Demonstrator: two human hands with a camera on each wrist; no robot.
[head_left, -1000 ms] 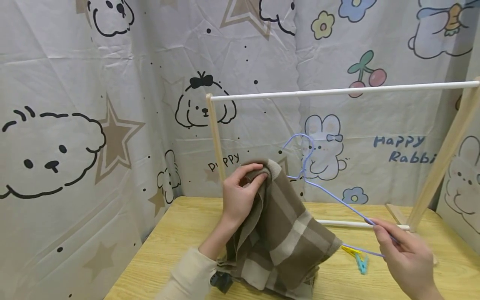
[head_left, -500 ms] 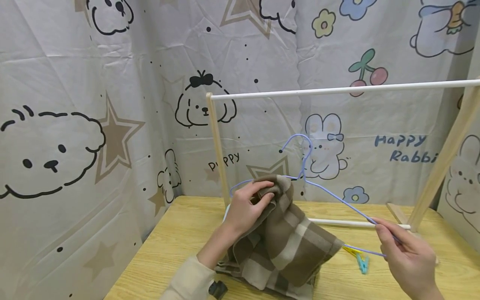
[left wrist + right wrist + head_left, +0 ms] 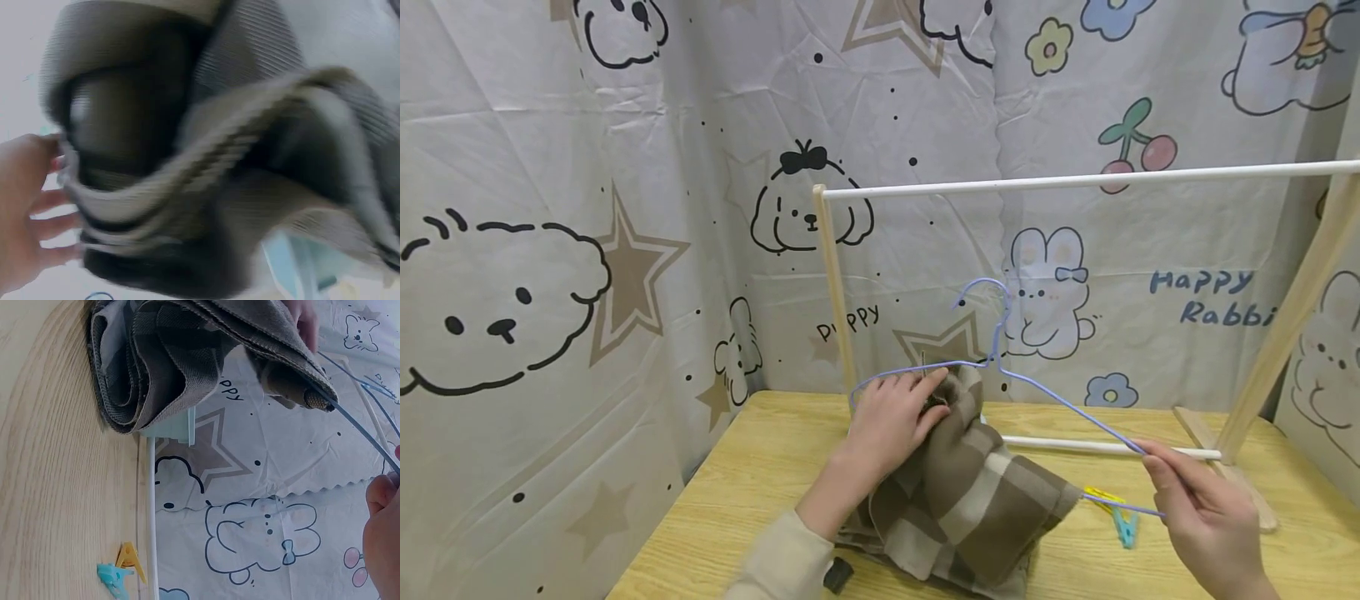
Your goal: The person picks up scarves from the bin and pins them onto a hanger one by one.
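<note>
A brown and beige plaid cloth [image 3: 985, 517], in thick folds, hangs down to the table in the head view. My left hand [image 3: 883, 421] grips its upper edge under the left arm of a thin lilac wire hanger [image 3: 1052, 387]; the left wrist view shows the fingers [image 3: 53, 222] along the cloth's bunched hem. My right hand [image 3: 1206, 508] pinches the hanger at its right corner. The hanger's lower bar runs from there into the cloth's folds, which hide the rest of it. The hook points up and to the left.
Behind stands a rack with a white top rod [image 3: 1075, 182] and wooden legs. A yellow clothespin [image 3: 1101, 497] and a teal clothespin [image 3: 1125, 529] lie on the wooden table [image 3: 722, 500]. Beyond the cloth is a pale green container [image 3: 178, 428]. Printed curtains surround the table.
My left hand has come down with the cloth's upper edge, from over the hanger's left arm to beneath it. The hanger has dipped and shifted slightly left; my right hand keeps its grip.
</note>
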